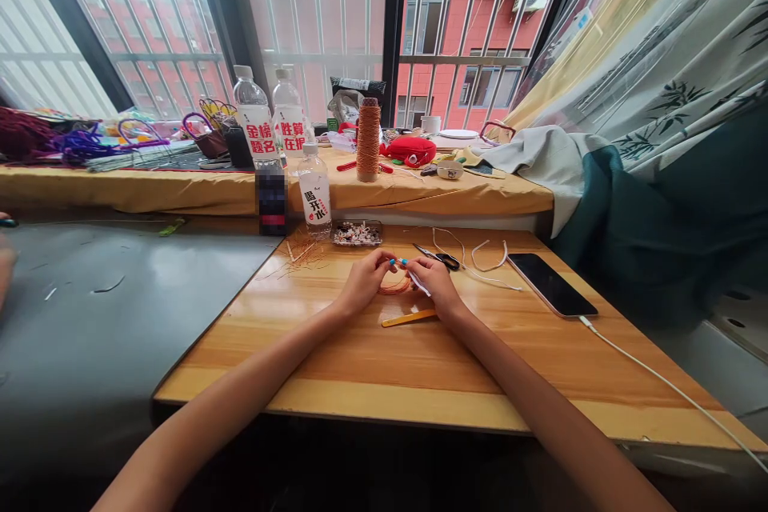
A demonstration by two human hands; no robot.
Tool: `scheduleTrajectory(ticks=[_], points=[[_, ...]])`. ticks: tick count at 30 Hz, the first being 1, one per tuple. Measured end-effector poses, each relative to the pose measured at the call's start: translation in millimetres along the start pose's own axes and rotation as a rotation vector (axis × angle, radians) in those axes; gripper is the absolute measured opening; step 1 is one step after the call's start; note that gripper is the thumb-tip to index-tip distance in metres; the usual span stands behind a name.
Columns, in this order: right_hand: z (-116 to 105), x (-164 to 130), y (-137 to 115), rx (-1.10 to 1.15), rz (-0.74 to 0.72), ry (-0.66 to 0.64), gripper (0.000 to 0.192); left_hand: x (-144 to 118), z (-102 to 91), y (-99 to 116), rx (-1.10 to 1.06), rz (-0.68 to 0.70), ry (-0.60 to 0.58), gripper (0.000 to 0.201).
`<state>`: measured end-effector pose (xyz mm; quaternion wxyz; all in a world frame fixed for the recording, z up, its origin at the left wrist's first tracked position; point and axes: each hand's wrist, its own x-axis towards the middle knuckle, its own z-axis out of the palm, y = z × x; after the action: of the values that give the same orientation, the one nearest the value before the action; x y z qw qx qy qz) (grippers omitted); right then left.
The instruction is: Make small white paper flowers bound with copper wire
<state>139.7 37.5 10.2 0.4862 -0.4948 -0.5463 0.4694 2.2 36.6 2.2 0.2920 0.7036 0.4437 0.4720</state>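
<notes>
Where curtains hang, wooden table [360,352] w/ phone [552,285]

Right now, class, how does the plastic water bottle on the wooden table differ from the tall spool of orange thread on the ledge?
The plastic water bottle is clear, white-capped and labelled; the tall spool of orange thread is opaque and wound. The bottle stands on the wooden table, the spool on the yellow-covered ledge. Both stand upright.
</notes>
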Motion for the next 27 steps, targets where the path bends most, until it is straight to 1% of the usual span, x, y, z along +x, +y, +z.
scheduleTrajectory(ticks=[6, 9, 12, 16, 20, 24, 27], points=[[0.4, -6.0, -9.2, 0.131, 0.067, -0.006, 0.017, -2.3, -0.8, -2.1, 0.231, 0.13, -0.061, 0.021], [0.1, -7.9, -11.5, 0.193, 0.102, -0.014, 0.016, -4.5, -0.1, -3.1, 0.34, 0.165, -0.089, 0.022], [-0.4, -7.7, -10.9, 0.213, 0.125, -0.018, 0.016, -6.0, 0.8, -2.8, 0.36, 0.168, -0.117, 0.022], [-0.3, -6.7, -9.3, 0.199, 0.125, -0.015, 0.016, -5.9, 1.3, -1.6, 0.31, 0.14, -0.108, 0.02], [0.8, -6.8, -9.4, 0.178, 0.119, -0.009, 0.017, -4.2, 2.4, -1.1, 0.165, 0.093, -0.058, 0.02], [1.1, -6.4, -8.5, 0.166, 0.077, -0.004, 0.019, -3.2, 4.1, -0.9, 0.009, -0.01, -0.045, 0.023], [0.7, -4.4, -5.8, 0.122, 0.035, -0.005, 0.022, -2.5, 5.0, -0.4, -0.118, -0.12, -0.068, 0.025]])
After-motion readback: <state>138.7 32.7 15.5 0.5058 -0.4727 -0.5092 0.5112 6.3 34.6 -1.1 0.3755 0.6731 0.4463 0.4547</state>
